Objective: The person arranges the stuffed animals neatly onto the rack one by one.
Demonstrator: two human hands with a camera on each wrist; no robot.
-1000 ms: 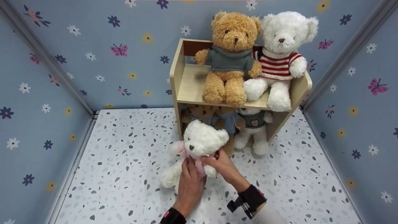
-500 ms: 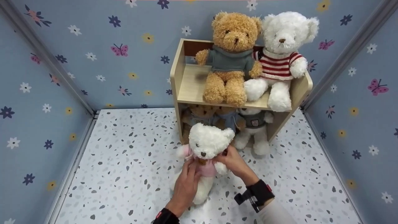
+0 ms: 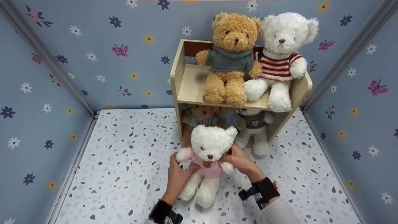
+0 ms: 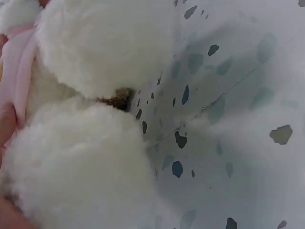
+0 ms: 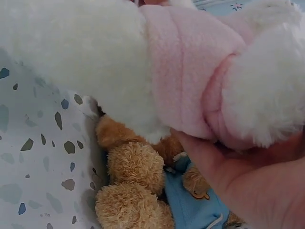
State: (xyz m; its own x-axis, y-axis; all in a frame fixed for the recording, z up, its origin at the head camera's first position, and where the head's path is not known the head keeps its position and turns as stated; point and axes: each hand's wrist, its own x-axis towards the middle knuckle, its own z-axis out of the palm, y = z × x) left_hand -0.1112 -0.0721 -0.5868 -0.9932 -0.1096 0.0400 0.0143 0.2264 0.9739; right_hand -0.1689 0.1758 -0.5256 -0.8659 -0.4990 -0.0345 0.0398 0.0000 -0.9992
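Observation:
A white teddy bear (image 3: 209,174) in a pink top faces forward, upright in front of the shelf. My left hand (image 3: 180,177) holds its side, thumb on the pink top and fingers behind the bear's raised arm. On the other side, my right hand (image 3: 244,160) grips the bear under its arm near the neck. The right wrist view shows that thumb pressed along the pink top (image 5: 176,71). In the left wrist view the bear's white legs (image 4: 81,162) hang over the speckled surface, and only bits of the left fingers show at the edge.
A wooden two-tier shelf (image 3: 192,82) stands behind. A brown bear (image 3: 228,62) in a green sweater and a white bear (image 3: 281,62) in red stripes sit on top. Below are brown bears and a bear (image 3: 256,130) in a dark top. Flowered walls (image 3: 130,62) enclose the speckled floor (image 3: 130,149).
The pink-topped bear has turned from a slanted pose to upright, shifting right and slightly toward me. My left hand has moved from its chest to its side; the right hand has moved rightward with it.

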